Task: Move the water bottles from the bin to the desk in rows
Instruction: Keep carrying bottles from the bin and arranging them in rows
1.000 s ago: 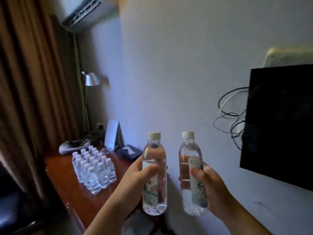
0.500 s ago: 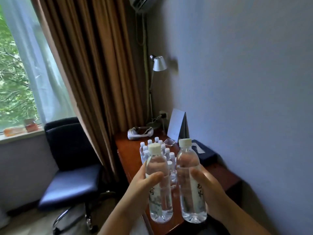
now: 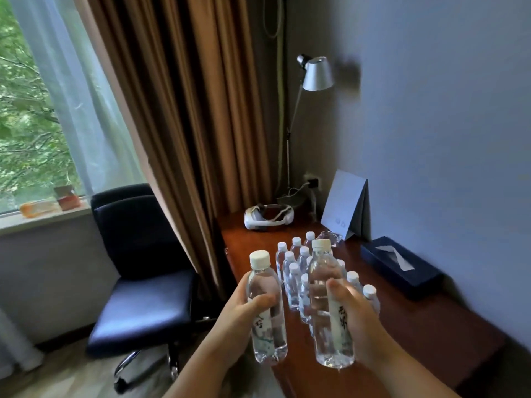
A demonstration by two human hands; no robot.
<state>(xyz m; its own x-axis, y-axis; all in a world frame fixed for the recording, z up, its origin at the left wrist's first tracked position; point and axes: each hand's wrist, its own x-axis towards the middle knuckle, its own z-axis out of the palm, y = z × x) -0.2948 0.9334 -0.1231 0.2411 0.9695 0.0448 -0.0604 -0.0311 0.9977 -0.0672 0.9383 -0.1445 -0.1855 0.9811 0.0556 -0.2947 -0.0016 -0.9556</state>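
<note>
Got one clear plastic water bottle with a white cap (image 3: 266,305) in my left hand (image 3: 244,314), thumb wrapped across the front over the label, fingers curled round the back. Same deal on the other side: my right hand (image 3: 352,311) grips a second clear water bottle with a white cap (image 3: 327,305), thumb on the front and fingers showing through the water behind it. Both bottles are upright and lifted, held side by side but not touching, the right one a bit higher.

Just past them, the rows of small clear bottles with white caps (image 3: 298,265) stand on the reddish-brown wooden desk (image 3: 402,314), packed tight and partly hidden behind the one in my right hand. Can't see the bin at all from here.

Further back on the desk there's a white headset (image 3: 268,218), a silver desk lamp (image 3: 316,73) with its base in the corner, a folded white card standing like a tent (image 3: 343,205), and a dark blue tissue box (image 3: 399,264) along the wall. Left of the desk is a dark blue office chair (image 3: 143,271), with brown curtains (image 3: 195,110) behind it.
</note>
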